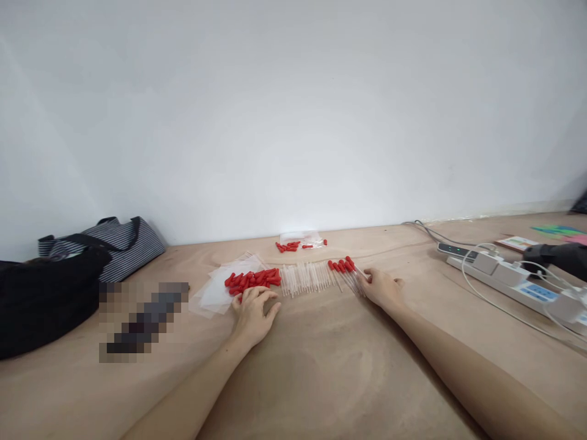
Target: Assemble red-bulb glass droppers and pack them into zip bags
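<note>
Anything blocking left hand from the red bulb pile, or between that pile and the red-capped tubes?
Nothing visible blocks the left hand from the red bulb pile; it's right at the near edge. Between the pile and the red-capped tubes, a row of clear tubes lies on the table.

Heaped loosely at left, small elongated bright-red bulbs point(250, 281), lying every which way. Just beside these, in a close row, thin straight translucent tubes point(306, 279). Farther right, several red-tipped clear tubes point(342, 267) (bulb ends pointing away), slanted side by side.
</note>
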A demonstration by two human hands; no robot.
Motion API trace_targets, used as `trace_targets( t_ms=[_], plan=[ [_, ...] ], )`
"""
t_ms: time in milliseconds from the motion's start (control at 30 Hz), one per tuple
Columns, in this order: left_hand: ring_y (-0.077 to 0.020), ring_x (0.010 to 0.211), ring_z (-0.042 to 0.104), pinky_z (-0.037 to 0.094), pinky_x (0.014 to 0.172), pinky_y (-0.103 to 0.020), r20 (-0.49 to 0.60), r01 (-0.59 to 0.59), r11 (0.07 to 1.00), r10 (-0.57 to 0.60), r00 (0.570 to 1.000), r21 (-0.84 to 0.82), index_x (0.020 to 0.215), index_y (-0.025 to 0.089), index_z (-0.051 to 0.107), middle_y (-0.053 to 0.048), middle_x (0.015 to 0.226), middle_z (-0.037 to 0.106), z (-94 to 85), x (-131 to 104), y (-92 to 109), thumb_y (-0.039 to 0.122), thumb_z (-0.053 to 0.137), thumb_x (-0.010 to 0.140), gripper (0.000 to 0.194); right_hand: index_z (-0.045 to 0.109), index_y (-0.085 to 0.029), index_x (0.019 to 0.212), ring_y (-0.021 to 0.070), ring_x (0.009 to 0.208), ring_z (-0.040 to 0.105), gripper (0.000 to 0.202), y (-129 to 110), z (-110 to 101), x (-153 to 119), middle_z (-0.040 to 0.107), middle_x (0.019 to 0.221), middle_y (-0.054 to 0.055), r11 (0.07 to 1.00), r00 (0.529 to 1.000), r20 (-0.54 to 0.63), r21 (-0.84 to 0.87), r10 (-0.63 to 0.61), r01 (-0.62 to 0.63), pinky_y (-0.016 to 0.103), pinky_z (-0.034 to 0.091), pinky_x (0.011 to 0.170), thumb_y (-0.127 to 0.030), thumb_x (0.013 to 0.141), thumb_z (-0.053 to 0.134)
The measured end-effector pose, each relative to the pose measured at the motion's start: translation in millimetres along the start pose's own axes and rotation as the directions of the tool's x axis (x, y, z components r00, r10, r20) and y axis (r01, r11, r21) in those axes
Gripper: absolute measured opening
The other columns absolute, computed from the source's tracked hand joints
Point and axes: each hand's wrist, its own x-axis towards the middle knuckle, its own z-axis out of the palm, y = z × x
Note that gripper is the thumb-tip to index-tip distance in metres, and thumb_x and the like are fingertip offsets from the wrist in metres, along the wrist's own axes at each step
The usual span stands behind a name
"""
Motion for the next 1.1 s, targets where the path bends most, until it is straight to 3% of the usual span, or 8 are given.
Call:
trace_targets(
  t_ms=[167, 367, 467, 633, 767, 1000, 1100],
  plan=[
    [-0.0227, 0.095, 0.047, 0.023, 0.085, -0.044, -0.06, 0.064, 0.997, -0.062, 0.996, 0.035, 0.083, 0.025, 0.062, -0.002, 0.098, 0.06, 0.1, 4.8, -8.3, 0.028, 0.055, 0.073, 0.012, 0.057, -0.017, 0.101, 0.0219, 0.079, 0.057, 0.036, 1.0, -1.2, 0.8, 0.066, 0.077, 0.007, 0.999, 0.998, -0.068, 0.047, -0.014, 0.017, 0.042, 0.02, 0.085, -0.04, 0.079, 0.04],
    [-0.0252, 0.102, 0.043, 0.022, 0.086, -0.046, -0.166, 0.104, 0.988, -0.085, 0.983, 0.112, 0.089, 0.025, 0.061, -0.006, 0.104, 0.057, 3.2, 11.5, -19.0, 0.032, 0.057, 0.072, 0.019, 0.062, -0.021, 0.081, 0.0182, 0.078, 0.054, 0.024, -23.4, 5.4, -14.5, 0.065, 0.079, 0.004, 0.958, 0.956, -0.095, 0.045, -0.278, 0.283, 0.037, 0.021, 0.079, -0.031, 0.078, 0.041],
    [-0.0257, 0.104, 0.041, 0.021, 0.087, -0.046, -0.187, 0.083, 0.984, -0.053, 0.981, 0.158, 0.088, 0.025, 0.062, -0.007, 0.105, 0.055, 4.7, 13.5, -22.7, 0.032, 0.057, 0.071, 0.019, 0.062, -0.02, 0.072, 0.0192, 0.083, 0.052, 0.021, -39.8, 12.5, -20.6, 0.064, 0.082, 0.004, 0.94, 0.936, -0.09, -0.005, -0.341, 0.342, 0.036, 0.021, 0.078, -0.031, 0.077, 0.044],
    [-0.0271, 0.104, 0.04, 0.018, 0.088, -0.047, -0.199, 0.037, 0.977, 0.006, 0.98, 0.211, 0.073, 0.023, 0.064, -0.007, 0.104, 0.055, 4.9, 16.3, -22.3, 0.039, 0.059, 0.068, 0.017, 0.062, -0.019, 0.078, 0.0225, 0.091, 0.05, 0.023, -62.9, 18.0, -17.8, 0.063, 0.086, 0.007, 0.958, 0.956, -0.089, -0.087, -0.279, 0.272, 0.04, 0.022, 0.08, -0.034, 0.077, 0.045],
    [-0.0272, 0.103, 0.041, 0.019, 0.089, -0.047, -0.201, 0.042, 0.972, 0.005, 0.98, 0.23, 0.068, 0.022, 0.064, -0.008, 0.102, 0.056, 5.7, 19.7, -21.1, 0.04, 0.059, 0.068, 0.019, 0.062, -0.017, 0.081, 0.025, 0.094, 0.049, 0.023, -73.3, 17.7, -9.3, 0.062, 0.091, 0.011, 0.971, 0.984, -0.004, -0.163, -0.175, 0.172, 0.042, 0.023, 0.082, -0.03, 0.076, 0.044],
    [-0.0258, 0.101, 0.044, 0.021, 0.089, -0.046, -0.263, 0.066, 0.976, -0.009, 0.965, 0.208, 0.063, 0.021, 0.064, -0.007, 0.098, 0.058, 4.9, 16.3, -18.2, 0.03, 0.057, 0.068, 0.012, 0.063, -0.015, 0.075, 0.0266, 0.09, 0.054, 0.022, -71.6, 21.2, 2.2, 0.064, 0.083, 0.011, 0.977, 0.993, 0.054, -0.181, -0.101, 0.11, 0.044, 0.024, 0.083, -0.028, 0.073, 0.046],
    [-0.0249, 0.098, 0.046, 0.022, 0.089, -0.045, -0.28, 0.019, 0.989, 0.024, 0.96, 0.149, 0.064, 0.021, 0.062, -0.005, 0.096, 0.059, -0.8, 8.8, -10.7, 0.028, 0.057, 0.067, 0.009, 0.063, -0.015, 0.076, 0.026, 0.087, 0.055, 0.023, -69.6, 22.1, 3.8, 0.064, 0.083, 0.011, 0.98, 0.994, 0.058, -0.172, -0.089, 0.098, 0.045, 0.024, 0.083, -0.029, 0.074, 0.045]
  ],
)
